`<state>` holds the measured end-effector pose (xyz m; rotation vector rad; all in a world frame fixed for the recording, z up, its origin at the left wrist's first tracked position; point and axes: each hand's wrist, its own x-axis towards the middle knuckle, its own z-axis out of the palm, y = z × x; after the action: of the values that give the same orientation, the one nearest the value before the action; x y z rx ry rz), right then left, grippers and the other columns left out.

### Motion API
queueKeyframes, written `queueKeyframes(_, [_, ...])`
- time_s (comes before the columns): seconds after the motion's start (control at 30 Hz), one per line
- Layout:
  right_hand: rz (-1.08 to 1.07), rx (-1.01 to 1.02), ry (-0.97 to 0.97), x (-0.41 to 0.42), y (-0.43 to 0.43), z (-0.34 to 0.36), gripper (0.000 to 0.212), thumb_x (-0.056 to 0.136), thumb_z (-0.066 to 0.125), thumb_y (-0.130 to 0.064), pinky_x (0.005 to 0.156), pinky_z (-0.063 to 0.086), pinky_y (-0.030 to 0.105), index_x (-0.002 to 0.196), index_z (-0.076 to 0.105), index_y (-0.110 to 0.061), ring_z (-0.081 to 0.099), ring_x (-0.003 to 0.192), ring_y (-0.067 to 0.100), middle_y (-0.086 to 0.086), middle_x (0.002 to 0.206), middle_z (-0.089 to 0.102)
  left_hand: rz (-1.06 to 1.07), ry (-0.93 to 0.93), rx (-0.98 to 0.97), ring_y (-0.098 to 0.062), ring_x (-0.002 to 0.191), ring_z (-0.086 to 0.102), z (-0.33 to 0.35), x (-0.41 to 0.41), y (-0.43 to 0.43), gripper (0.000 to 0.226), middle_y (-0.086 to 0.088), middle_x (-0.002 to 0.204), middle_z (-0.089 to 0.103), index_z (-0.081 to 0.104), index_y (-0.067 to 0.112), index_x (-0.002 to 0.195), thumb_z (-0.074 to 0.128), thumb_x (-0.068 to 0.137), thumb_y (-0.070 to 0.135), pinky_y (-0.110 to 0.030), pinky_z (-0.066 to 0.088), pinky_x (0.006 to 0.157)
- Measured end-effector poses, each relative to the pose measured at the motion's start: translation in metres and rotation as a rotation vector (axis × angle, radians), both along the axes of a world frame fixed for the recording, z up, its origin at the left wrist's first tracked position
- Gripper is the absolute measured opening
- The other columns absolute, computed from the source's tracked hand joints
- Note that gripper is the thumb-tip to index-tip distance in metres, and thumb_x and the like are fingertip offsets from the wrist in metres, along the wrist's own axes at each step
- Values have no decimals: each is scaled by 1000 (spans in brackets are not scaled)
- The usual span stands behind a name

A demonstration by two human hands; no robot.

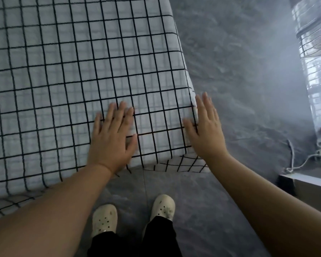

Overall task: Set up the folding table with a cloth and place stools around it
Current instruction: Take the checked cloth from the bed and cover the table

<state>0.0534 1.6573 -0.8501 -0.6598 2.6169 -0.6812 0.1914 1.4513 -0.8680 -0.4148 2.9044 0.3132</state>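
A white cloth with a black grid (67,75) covers the folding table and fills the left and middle of the view. Its hem hangs over the near edge and the near right corner (182,164). My left hand (112,138) lies flat on the cloth close to that corner, fingers straight and spread. My right hand (205,128) presses with straight fingers against the cloth at the table's right edge. The table itself is hidden under the cloth. No stools are in view.
Grey marbled floor (230,62) stretches to the right of the table and under my feet in white clogs (162,206). At the far right stand a window with a grille (315,52), a low ledge (308,180) and a white cable (300,162).
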Motion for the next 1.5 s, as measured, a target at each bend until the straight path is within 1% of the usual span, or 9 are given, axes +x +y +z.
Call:
queueKeyframes(0.17, [66, -62, -13, -37, -67, -3, 67, 97, 40, -43, 119, 11, 32, 151, 7, -23, -4, 147, 16, -1, 160, -5, -9, -11, 9, -24, 147, 3, 0, 0, -5, 68, -2, 159, 7, 15, 15, 151, 27, 91, 46, -49, 4, 117])
queueKeyframes(0.37, [-182, -379, -389, -44, -54, -16, 56, 99, 40, -28, 85, 38, 6, 148, 16, -42, 46, 107, -21, -28, 140, 33, -16, 12, 14, -25, 147, 5, -1, 0, -5, 68, -4, 159, 9, 18, 15, 150, 31, 91, 45, -48, 2, 117])
queueKeyframes(0.47, [-145, -405, -512, -49, -41, -18, 55, 101, 35, -27, 97, 26, 7, 148, 11, -43, 25, 115, -34, -35, 144, 17, -28, 10, 19, -25, 147, 3, -2, -1, -3, 70, -5, 159, 9, 13, 16, 151, 30, 91, 48, -49, 1, 117])
queueKeyframes(0.63, [-333, -306, -424, -30, -40, -3, 53, 101, 33, -37, 112, 19, 24, 150, 13, -32, 19, 135, -7, -12, 156, 21, -23, 24, 32, -24, 147, 0, -2, -1, -4, 72, -3, 159, 5, 11, 16, 151, 29, 90, 51, -47, -2, 117])
queueKeyframes(0.8, [-725, -271, 4, 63, -20, 16, 42, 99, 40, -29, 103, 28, 12, 140, 38, -23, 33, 132, 7, -7, 141, 40, -3, 55, 89, -22, 147, -2, 0, 2, -4, 75, -3, 159, 2, 7, 15, 151, 30, 87, 48, -45, -6, 117])
queueKeyframes(0.93, [-590, -179, -166, 103, -20, -2, 54, 99, 41, -25, 98, 30, 10, 149, 21, -23, 34, 119, -10, -4, 141, 32, 5, 141, 196, -29, 136, 28, 8, 6, -10, 62, -10, 144, 38, 42, 12, 136, 51, 81, 40, -52, 15, 113])
queueKeyframes(1.03, [-597, -198, -193, 96, -16, -12, 56, 98, 42, -30, 110, 28, 32, 149, 19, -25, 31, 133, 15, 5, 145, 33, -47, 138, 140, -26, 105, 48, 22, 9, -16, 46, -3, 112, 55, 56, 19, 120, 61, 79, 39, -44, 36, 94])
queueKeyframes(1.27, [-369, 181, -180, 82, -13, 45, 66, 97, 40, -40, 114, 17, 44, 151, 5, -24, 11, 144, 24, 7, 157, 14, -138, -69, 210, -26, 131, 36, 69, 26, -43, 70, -5, 144, 36, 29, 19, 146, 58, 86, 41, -42, 33, 105])
queueKeyframes(1.5, [-238, 4, 31, 86, -66, 224, 61, 94, 43, -43, 109, 27, 37, 147, 24, -20, 28, 139, 22, 2, 151, 30, 61, 100, 135, -23, 142, 24, 222, 34, -104, 67, -5, 156, 23, 22, 18, 149, 49, 92, 41, -44, 24, 113])
